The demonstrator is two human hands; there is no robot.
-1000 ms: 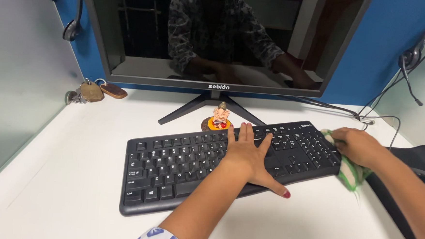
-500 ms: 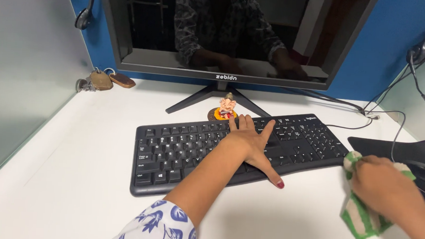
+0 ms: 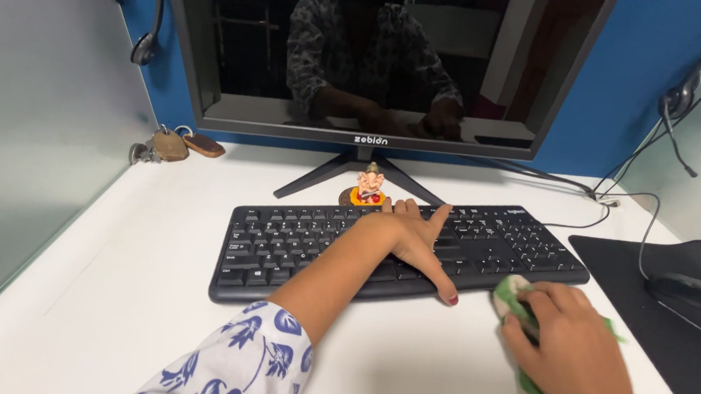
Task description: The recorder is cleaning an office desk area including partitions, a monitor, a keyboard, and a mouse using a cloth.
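Overhead, white desk [image 3: 122, 289]; blue partition [image 3: 603, 98]

1 screen is showing: a wide black monitor [image 3: 382, 59] is standing at 12 o'clock on the white worktop [image 3: 141, 234], against a blue wall panel. Its rectangular glass is sitting dark and is mirroring a seated person in a patterned top. A thin black bezel is framing it, with small pale lettering at the bottom centre, and a black V-shaped stand [image 3: 357, 173] is carrying it.
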